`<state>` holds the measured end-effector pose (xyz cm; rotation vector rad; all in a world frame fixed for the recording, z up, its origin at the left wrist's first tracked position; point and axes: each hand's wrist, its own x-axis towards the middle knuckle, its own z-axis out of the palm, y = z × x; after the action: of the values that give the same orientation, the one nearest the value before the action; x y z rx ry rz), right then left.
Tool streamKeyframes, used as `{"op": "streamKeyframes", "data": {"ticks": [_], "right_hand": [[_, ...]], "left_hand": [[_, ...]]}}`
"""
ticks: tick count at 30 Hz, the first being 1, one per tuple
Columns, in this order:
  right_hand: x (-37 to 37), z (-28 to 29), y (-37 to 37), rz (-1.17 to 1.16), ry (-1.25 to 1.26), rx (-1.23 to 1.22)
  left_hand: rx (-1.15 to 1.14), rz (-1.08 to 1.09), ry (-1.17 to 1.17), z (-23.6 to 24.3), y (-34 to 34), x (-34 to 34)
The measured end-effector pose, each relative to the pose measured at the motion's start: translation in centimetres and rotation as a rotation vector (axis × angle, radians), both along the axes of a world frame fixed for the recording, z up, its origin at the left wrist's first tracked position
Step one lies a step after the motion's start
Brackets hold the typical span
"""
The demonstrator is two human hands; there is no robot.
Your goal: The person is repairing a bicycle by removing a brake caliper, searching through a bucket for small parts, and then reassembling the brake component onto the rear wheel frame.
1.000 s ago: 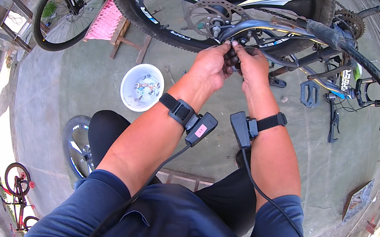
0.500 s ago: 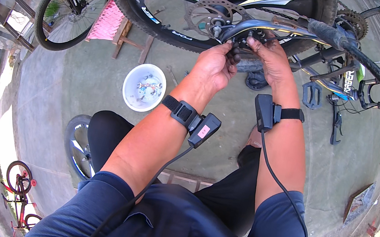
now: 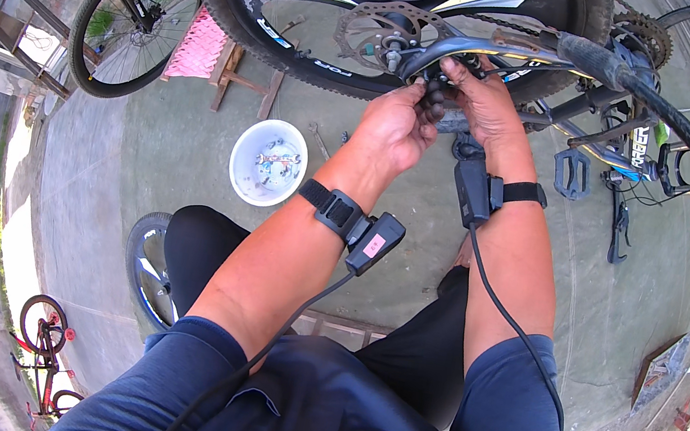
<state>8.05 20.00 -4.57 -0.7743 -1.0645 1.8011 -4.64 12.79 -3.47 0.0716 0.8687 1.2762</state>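
A bicycle wheel with a black tyre (image 3: 216, 2) and a perforated brake disc (image 3: 359, 33) fills the upper middle. Beside the disc runs the dark curved frame tube (image 3: 483, 47) of the same bicycle. My left hand (image 3: 395, 125) is just below this tube, thumb and fingers closed at a small dark part (image 3: 435, 74). From the other side my right hand (image 3: 488, 110) pinches at the same spot, its thumb on top and its fingers partly hidden behind the tube. What exactly the fingertips hold is too small and dark to make out.
A white bucket (image 3: 268, 163) with small metal parts and tools stands left of my arms, a wrench (image 3: 317, 140) beside it. A pedal (image 3: 571, 173) and a brake lever (image 3: 619, 227) show at right. Another bicycle's wheel (image 3: 134, 20) and a pink-topped stool (image 3: 198, 47) are at upper left.
My right wrist has turned slightly and shifted left. Both hands stay at the same place by the frame tube, and the whole view has moved a little.
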Motion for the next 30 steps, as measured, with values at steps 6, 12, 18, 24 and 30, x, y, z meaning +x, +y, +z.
{"op": "streamKeyframes", "data": {"ticks": [6, 12, 18, 24, 30], "right_hand": [[0.0, 0.2, -0.2, -0.009, 0.042, -0.013], [0.0, -0.1, 0.0, -0.003, 0.066, -0.012], [0.0, -0.2, 0.2, 0.008, 0.057, -0.017], [0.1, 0.0, 0.1, 0.008, 0.068, -0.015], [-0.1, 0.1, 0.0, -0.006, 0.061, -0.007]], "left_hand": [[-0.002, 0.063, 0.024, -0.1, 0.3, 0.5], [0.005, 0.116, 0.076, -0.2, 0.4, 0.9], [0.007, 0.178, 0.238, 0.5, 0.3, 1.5], [-0.021, 0.152, 0.317, 1.0, 0.5, 2.1], [-0.032, 0.110, 0.244, 1.1, 0.3, 1.7]]}}
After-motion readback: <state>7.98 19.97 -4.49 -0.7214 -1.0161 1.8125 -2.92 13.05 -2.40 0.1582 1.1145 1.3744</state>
